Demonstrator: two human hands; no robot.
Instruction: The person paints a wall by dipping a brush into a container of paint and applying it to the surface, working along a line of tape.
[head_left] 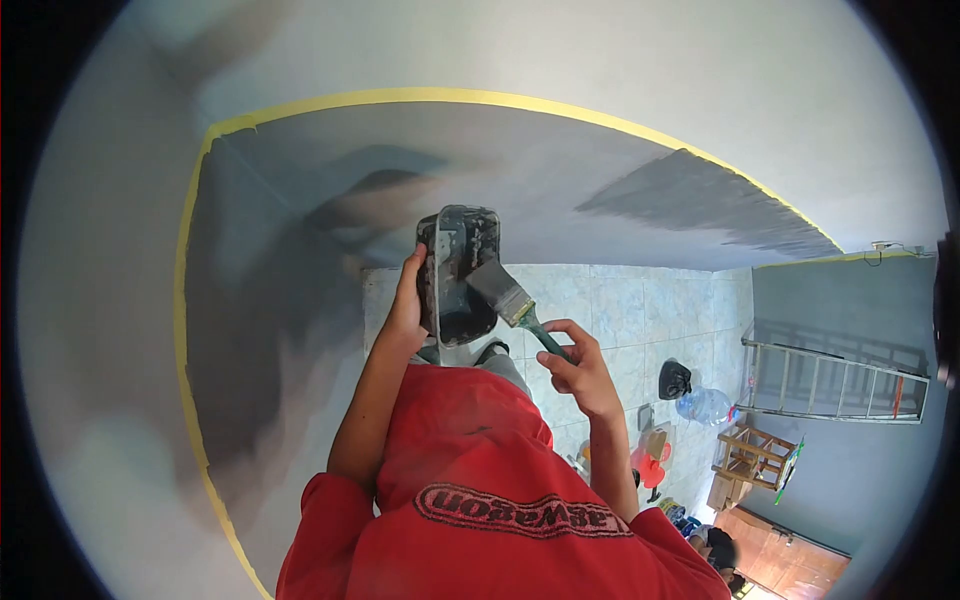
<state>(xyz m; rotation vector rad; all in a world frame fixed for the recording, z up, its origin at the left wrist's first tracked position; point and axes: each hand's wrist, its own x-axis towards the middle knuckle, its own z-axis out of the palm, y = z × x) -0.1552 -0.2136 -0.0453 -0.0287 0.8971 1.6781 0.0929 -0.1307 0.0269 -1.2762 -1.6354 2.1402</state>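
My left hand (406, 305) grips the left side of a dark, paint-smeared plastic tray (462, 325), with the thumb along its edge. In my right hand (575, 372) is a paintbrush (531, 322) with a green handle, held between thumb and fingers. The brush's grey-coated bristles lie over the tray's opening, at its right edge. Behind the tray rises a wall with a grey painted area (520, 150), bordered by yellow tape (440, 96). A darker grey patch (680, 200) shows on the wall's right part.
A ladder (835, 382) leans at the right wall. Near it are a wooden stool (752, 456), a clear water bottle (706, 406) and a black bag (675, 379) on the tiled floor (630, 305). Another person (716, 547) is partly visible at the lower right.
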